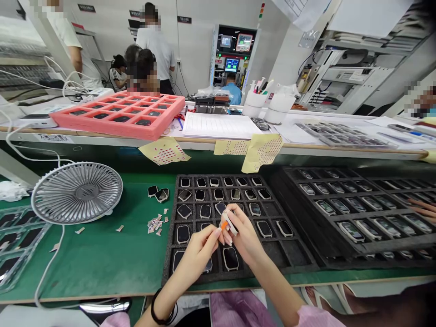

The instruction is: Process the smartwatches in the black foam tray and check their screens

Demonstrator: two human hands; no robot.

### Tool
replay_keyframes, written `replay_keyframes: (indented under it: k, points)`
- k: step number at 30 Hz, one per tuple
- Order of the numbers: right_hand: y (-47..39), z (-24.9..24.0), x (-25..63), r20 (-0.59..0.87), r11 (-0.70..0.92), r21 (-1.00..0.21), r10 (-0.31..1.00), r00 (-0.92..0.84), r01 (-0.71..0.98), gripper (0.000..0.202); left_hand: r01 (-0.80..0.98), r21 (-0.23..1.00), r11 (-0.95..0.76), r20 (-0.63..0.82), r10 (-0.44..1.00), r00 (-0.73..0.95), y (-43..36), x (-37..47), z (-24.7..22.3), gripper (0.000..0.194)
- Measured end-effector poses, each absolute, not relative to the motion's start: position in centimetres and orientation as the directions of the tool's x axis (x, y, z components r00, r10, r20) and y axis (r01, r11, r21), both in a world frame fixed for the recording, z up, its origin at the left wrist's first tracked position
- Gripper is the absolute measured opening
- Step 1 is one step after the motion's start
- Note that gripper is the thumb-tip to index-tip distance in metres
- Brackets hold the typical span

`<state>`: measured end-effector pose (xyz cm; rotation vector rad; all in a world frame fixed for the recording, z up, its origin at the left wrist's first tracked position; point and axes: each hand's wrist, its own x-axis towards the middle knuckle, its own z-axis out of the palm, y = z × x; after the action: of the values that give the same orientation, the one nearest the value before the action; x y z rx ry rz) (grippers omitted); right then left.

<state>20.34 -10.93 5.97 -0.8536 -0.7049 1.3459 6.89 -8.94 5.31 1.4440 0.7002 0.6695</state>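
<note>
Nearest my camera, a black wristband (154, 309) circles my left wrist. From the left, the printing on the shelf-edge label (54, 138) and the fan (76, 193)'s hub mark are too small for me to read. My left hand (200, 245) pinches a small orange piece (224, 225) at the pale watch case (231, 224), its long axis slanting from upper left to lower right above the black foam tray (169, 240). My right hand (244, 231)'s fingers grasp the case.
</note>
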Motion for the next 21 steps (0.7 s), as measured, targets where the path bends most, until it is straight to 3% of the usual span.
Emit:
replay_keyframes:
  k: [8, 16, 21]
  points:
    - [-10.81, 5.78, 20.28, -0.022, 0.029, -0.864, 0.995, 0.096, -0.503, 0.021, 0.037, 0.999, -0.034, 0.003, 0.774, 0.633, -8.93, 6.66, 5.38, 0.041]
    - [-10.24, 5.70, 19.92, -0.109, -0.209, -0.617, 0.978, -0.180, -0.759, 0.028, -0.025, 1.000, -0.002, 0.017, 0.780, 0.626, -9.18, 6.84, 5.33, 0.046]
    - [-10.34, 5.16, 19.76, -0.156, -0.127, -0.682, 0.987, -0.026, -0.720, 0.025, -0.039, 0.999, 0.015, 0.010, 0.818, 0.576, -8.91, 6.93, 4.95, 0.046]
